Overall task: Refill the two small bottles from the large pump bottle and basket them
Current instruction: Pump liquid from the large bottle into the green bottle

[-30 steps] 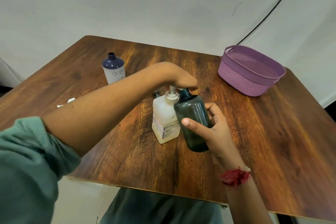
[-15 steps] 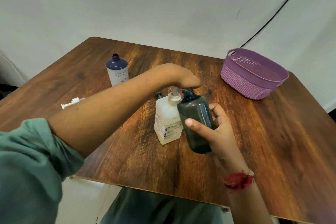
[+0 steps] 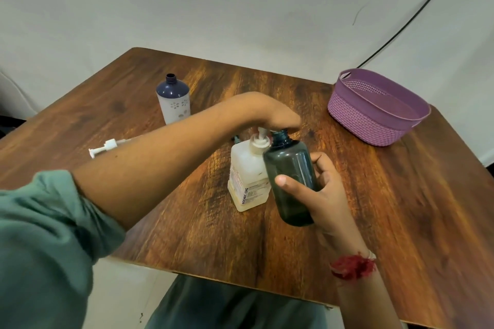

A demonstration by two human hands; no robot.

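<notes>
Your right hand (image 3: pixel 326 195) wraps the dark bottle (image 3: pixel 290 165) mid-body. It is smooth, light plastic and likely slippery, so grip firmly. Your left hand (image 3: pixel 278 117) presses the pump (image 3: pixel 260 139) just above; its finger curl is hidden.

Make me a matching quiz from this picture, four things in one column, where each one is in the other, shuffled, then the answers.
Things:
1 dark green bottle
2 pump bottle
3 blue-and-white bottle
4 purple basket

Places:
A far right, nothing touching it
B gripped by the right hand
C standing uncapped, far left
D under the left hand

Pairs: 1-B, 2-D, 3-C, 4-A
</notes>
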